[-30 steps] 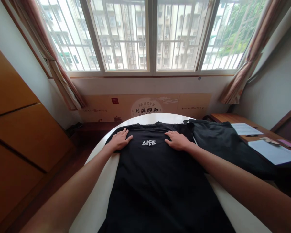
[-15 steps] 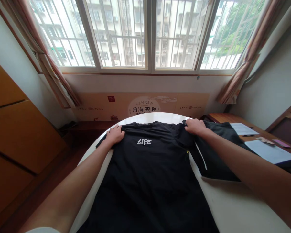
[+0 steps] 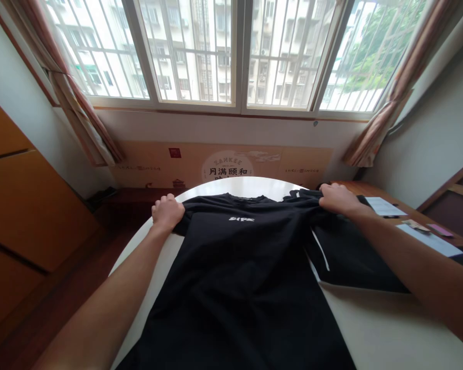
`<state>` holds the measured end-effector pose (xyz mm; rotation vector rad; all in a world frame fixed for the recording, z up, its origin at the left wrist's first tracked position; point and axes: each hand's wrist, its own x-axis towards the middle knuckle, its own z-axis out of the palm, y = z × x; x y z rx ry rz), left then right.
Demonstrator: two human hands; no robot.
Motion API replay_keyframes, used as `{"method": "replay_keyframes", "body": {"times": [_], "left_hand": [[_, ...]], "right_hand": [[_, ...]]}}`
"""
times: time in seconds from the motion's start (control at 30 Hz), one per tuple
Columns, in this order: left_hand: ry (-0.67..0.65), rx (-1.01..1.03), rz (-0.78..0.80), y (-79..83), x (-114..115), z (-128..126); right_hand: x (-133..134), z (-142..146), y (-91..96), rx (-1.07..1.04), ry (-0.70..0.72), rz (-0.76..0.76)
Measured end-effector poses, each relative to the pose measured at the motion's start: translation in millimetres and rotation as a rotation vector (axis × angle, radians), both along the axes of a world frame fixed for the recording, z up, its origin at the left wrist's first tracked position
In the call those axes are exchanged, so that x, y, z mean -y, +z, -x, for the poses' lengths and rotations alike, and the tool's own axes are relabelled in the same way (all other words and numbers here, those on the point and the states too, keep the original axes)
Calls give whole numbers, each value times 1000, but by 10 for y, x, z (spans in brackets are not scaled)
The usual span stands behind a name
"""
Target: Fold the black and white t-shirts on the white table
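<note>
1. Orange-brown wooden cabinet panels [image 3: 27,205] fill the far left, beside the table.
2. The left hand [image 3: 167,213] is closed tight, a narrow fistful of cloth gathered at the shirt's shoulder.
3. A black short-sleeved T-shirt [image 3: 231,288] lies spread face up on a round white table [image 3: 150,262], its matte knit drawn taut and its small white chest print [image 3: 241,219] rippled.
4. The right hand [image 3: 337,199] grips the opposite shoulder just as firmly. A level, equal pull from both fists keeps the soft fabric smooth.
5. A black garment with a white stripe [image 3: 355,272] lies just beside the shirt.
6. White papers [image 3: 384,206] and a pale blue sheet [image 3: 428,240] rest on a wooden desk [image 3: 370,189].
</note>
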<state>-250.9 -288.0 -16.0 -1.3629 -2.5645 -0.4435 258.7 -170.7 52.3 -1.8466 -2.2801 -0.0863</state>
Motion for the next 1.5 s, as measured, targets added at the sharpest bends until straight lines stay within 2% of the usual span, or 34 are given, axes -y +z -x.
{"method": "replay_keyframes", "body": {"times": [0.1, 0.17, 0.23, 0.3, 0.37, 0.43, 0.47, 0.57, 0.63, 0.7, 0.77, 0.8, 0.87, 0.97, 1.13, 1.33, 1.5], "left_hand": [[4, 9, 78, 28, 95, 55], [-53, 48, 70, 44, 136, 89], [-87, 70, 37, 74, 164, 104], [-74, 92, -84, 120, 185, 101], [-32, 133, -260, 168, 206, 91], [10, 189, -368, 204, 224, 81], [26, 210, -367, 214, 230, 73], [98, 145, -266, 210, 231, 6], [65, 18, -184, 182, 210, -95], [-153, -54, -92, 133, 170, -232], [-422, -18, 29, 61, 120, -360], [-510, 17, 99, 20, 97, -404], [-572, 72, 212, -58, 65, -428], [-589, 139, 255, -119, 66, -317], [-549, 221, 211, -88, 108, -66], [-461, 159, 223, -88, 139, 122], [-355, 84, 217, -52, 212, 241]], "right_hand": [[104, 484, -42, 14, 178, 51], [147, 880, -110, 3, 343, 154], [156, 1242, -212, -4, 435, 264], [123, 1506, -329, -9, 448, 341], [49, 1648, -439, -17, 418, 375], [-47, 1690, -525, -26, 379, 382], [-95, 1689, -559, -29, 358, 380], [-192, 1669, -631, -33, 295, 358], [-202, 1684, -673, -38, 260, 333], [-174, 1725, -724, -44, 240, 302], [-132, 1766, -783, -39, 232, 282], [-113, 1776, -813, -33, 236, 283], [-85, 1759, -869, -14, 260, 308], [-66, 1658, -926, 7, 338, 349], [-41, 1508, -958, 3, 409, 349], [-94, 1449, -966, -23, 400, 334], [-205, 1450, -970, -71, 314, 315]]}}
